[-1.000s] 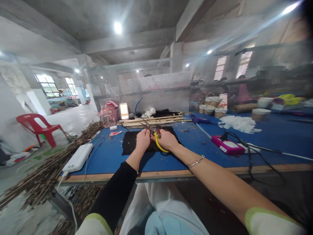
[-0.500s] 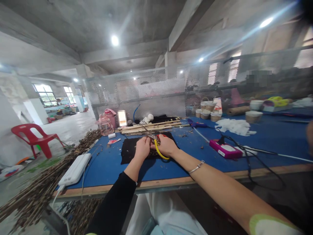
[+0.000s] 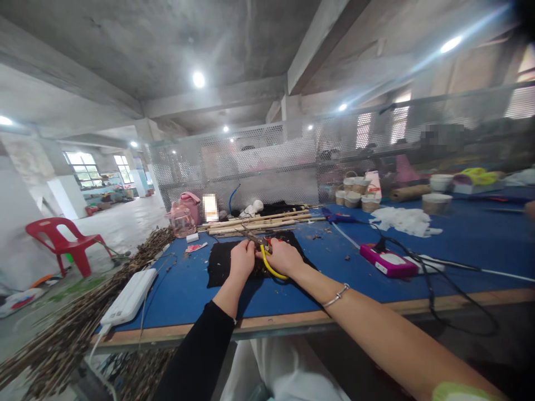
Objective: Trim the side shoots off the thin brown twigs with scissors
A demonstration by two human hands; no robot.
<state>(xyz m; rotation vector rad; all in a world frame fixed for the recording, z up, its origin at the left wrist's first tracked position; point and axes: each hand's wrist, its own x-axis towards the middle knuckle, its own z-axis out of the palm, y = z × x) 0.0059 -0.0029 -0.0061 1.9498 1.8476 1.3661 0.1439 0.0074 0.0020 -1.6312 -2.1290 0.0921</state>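
My right hand (image 3: 286, 258) is wrapped round cutters with yellow handles (image 3: 271, 268); their metal blades point up and to the left. Just left of the cutters, my left hand (image 3: 241, 260) is closed in a pinch, and what its fingers hold is too small to make out. Both hands are over a black cloth (image 3: 218, 266) on the blue tabletop. Brown bits of dry plant lie on the cloth, partly covered by my hands. Behind the cloth lie several pale sticks (image 3: 254, 226).
A white power bank (image 3: 129, 298) lies at the table's left edge beside bundled dry twigs (image 3: 75, 312). To the right are a magenta box (image 3: 388, 262) with black cables, white scraps (image 3: 405, 221), a blue glue gun (image 3: 340, 216) and small pots (image 3: 353, 199). A pink bottle (image 3: 183, 223) stands behind.
The view has shifted slightly, so the table sits a little lower in the picture. The cutters' blades are closer to the left-hand fingertips and look less spread. Both hands keep their grips.
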